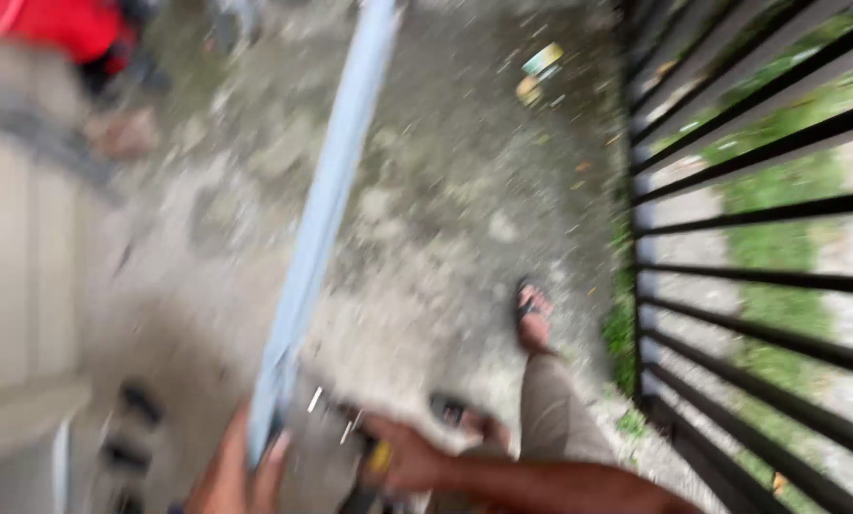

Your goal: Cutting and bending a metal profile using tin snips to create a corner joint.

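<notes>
The view is heavily motion-blurred, so fine detail is unreliable.

Left hand (231,471): at the bottom edge of the frame, fingers closed around the near end of a long pale blue-grey bar (323,224). The bar runs from this hand up and away across the ground to the top edge of the frame, tilted slightly to the right. It appears flat-sided, possibly a metal profile or a painted strip; the blur does not allow a firmer call.

Right hand (402,455): just right of the left hand, low in the frame, forearm entering from the lower right corner. The fingers look curled around a small dark object with a yellow part (379,459), but whether they are clamped tight on it I cannot tell. This hand is near the bar and does not visibly touch it.

Surroundings: rough grey concrete ground (464,190) with small scraps of litter (539,71) near the top. A black barred metal gate (759,238) stands along the right side, grass behind it. The person's leg in grey-brown trousers and a sandalled foot (533,319) are beside the gate. A pale panelled surface (22,266) occupies the left edge, and another person in a red garment (60,29) is at the upper left.
</notes>
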